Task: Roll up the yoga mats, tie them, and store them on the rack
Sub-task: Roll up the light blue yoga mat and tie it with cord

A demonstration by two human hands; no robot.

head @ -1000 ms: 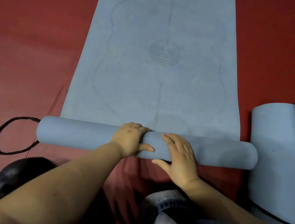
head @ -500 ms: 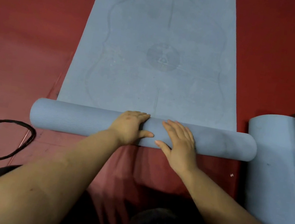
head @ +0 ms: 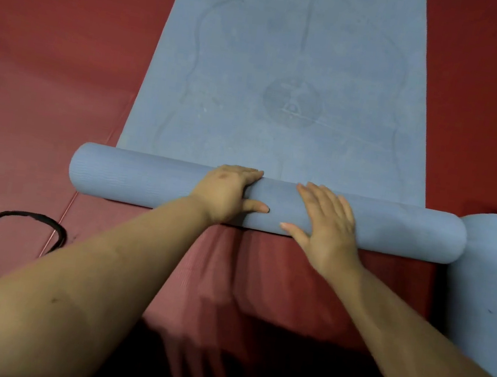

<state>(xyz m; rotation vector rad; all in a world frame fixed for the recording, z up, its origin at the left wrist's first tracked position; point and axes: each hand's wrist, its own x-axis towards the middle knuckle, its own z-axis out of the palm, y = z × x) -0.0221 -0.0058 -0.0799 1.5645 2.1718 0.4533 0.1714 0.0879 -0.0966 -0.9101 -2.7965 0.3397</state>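
Left hand [head: 224,193] and right hand [head: 327,228] press flat on the roll [head: 146,178], axis crosswise, unrolled mat [head: 287,82] straight ahead of it.

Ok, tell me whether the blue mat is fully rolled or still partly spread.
Partly spread: the blue mat lies flat beyond the roll under both hands.

Roll [head: 267,203] of the blue yoga mat [head: 290,66] now lies further from the person than 1.0 s ago, with more red floor [head: 261,273] bare behind it. Both hands ride forward with it: left hand [head: 227,195] draped over the top, right hand [head: 327,228] flatter, fingers straighter. Black strap loop [head: 9,247], earlier touching the roll's left end, now lies apart from it.
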